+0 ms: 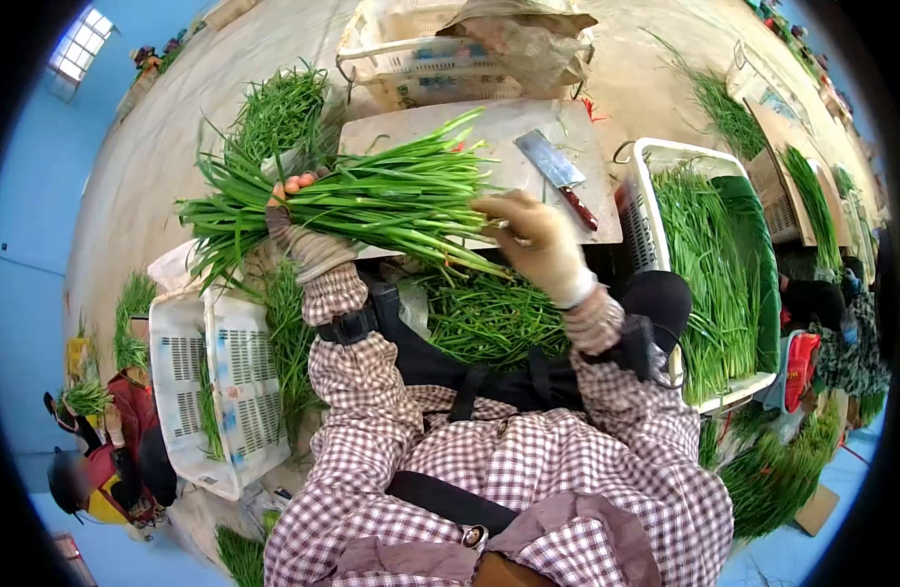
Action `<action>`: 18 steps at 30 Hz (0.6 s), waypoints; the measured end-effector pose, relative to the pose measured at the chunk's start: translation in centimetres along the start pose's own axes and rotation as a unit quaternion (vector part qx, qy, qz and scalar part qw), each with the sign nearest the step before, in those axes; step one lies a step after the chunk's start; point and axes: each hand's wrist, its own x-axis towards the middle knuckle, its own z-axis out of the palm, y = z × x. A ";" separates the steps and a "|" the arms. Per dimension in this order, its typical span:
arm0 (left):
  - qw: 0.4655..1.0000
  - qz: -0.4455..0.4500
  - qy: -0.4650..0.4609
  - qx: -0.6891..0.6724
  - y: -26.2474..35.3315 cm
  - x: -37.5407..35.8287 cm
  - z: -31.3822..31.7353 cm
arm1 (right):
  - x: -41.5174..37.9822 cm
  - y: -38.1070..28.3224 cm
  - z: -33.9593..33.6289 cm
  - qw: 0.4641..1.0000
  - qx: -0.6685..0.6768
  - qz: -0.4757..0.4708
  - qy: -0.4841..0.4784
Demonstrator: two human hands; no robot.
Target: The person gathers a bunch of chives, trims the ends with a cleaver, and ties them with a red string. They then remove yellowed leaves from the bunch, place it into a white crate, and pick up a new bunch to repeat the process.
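Observation:
My left hand (292, 188), its fingers wrapped round the stalks, holds a large bunch of garlic chives (391, 191) above the left part of a pale board (587, 147). The leafy ends hang to the left, and the stem ends point right. My right hand (538, 240), in a light glove, is at these stem ends with its fingers bent and pinched on them. On the board lies a cleaver (553, 166) with a broad blade and dark red handle, beyond my right hand. More loose chives (489, 318) lie in my lap, below both hands.
A white crate (655, 147) filled with chives stands at right, with green cloth inside. Another white crate (220, 391) is at left. Beyond the board stands a basket (401, 59) with a plastic sheet. A chive pile (279, 112) lies at upper left; another person (117, 470) sits at far left.

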 end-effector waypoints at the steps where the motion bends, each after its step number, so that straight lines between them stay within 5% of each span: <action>1: 1.000 -0.004 -0.002 0.017 -0.3 0.2 -0.1 | 0.9 -0.8 0.9 0.998 -0.060 -0.022 -0.006; 5: 0.998 -0.044 0.001 0.039 -1.4 -0.9 -0.4 | 1.8 -1.7 3.6 0.978 -0.185 -0.090 -0.010; 10: 0.994 -0.084 0.028 0.057 -1.8 -0.4 -1.6 | 0.5 -0.3 4.7 0.981 -0.169 -0.098 0.014; 14: 0.995 -0.032 0.069 0.060 -1.6 0.6 -3.9 | -2.1 1.3 3.2 0.980 0.172 0.078 -0.061; 18: 0.991 -0.124 0.016 0.056 1.3 2.4 -6.0 | -8.4 5.2 -0.1 0.917 0.182 0.290 -0.206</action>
